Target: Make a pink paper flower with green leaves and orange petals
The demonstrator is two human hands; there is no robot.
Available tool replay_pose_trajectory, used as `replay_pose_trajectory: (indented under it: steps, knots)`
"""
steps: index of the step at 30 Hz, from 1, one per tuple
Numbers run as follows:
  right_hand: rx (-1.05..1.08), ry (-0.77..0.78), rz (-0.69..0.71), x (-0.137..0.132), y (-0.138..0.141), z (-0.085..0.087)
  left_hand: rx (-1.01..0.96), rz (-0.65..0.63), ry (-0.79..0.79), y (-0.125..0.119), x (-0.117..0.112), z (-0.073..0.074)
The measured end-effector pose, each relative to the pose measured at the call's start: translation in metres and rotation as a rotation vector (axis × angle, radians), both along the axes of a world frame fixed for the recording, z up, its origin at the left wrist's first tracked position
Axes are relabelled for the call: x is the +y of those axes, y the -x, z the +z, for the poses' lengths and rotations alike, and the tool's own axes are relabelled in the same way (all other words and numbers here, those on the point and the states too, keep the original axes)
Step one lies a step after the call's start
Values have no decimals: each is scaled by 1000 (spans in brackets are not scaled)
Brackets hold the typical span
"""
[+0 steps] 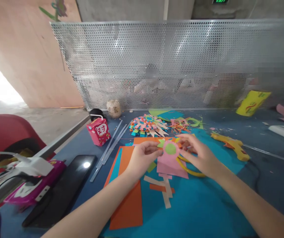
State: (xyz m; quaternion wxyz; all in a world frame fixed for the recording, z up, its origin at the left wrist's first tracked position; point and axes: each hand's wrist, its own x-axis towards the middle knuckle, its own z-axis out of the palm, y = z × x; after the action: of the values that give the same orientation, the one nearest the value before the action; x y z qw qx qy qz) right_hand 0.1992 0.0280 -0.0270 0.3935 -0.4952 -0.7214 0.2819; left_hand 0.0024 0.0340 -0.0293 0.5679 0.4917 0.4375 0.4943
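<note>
A small pink paper disc with a round green centre (pixel 171 148) is held up between my two hands. My left hand (pixel 145 155) is closed in a pinch at its left edge, where a light green pointed paper piece (pixel 161 143) sticks up. On the other edge, my right hand (pixel 200 153) pinches the disc with thumb and fingers. Yellow loops (pixel 191 172), perhaps scissor handles, show below my right hand; the rest is hidden. Beneath the disc lies a pink paper sheet (pixel 171 167). Cream and orange paper strips (pixel 165 190) are scattered nearer to me.
Orange paper (pixel 128 205) and a large blue sheet (pixel 206 205) cover the front. A fringed paper flower (pixel 148 124) lies behind. A yellow glue gun (pixel 231 145) is at right; clear glue sticks (pixel 112 145), a drink box (pixel 99 132) and a phone (pixel 62 191) are at left.
</note>
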Motion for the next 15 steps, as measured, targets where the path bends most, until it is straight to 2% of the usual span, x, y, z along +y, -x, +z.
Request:
replay_pose_trajectory:
  steps: [11, 15]
  knots:
    - [33, 36, 105, 2, 6, -1, 126, -112, -184, -2, -2, -4]
    - [82, 79, 97, 6, 4, 0, 200, -87, -275, 10, 3, 12]
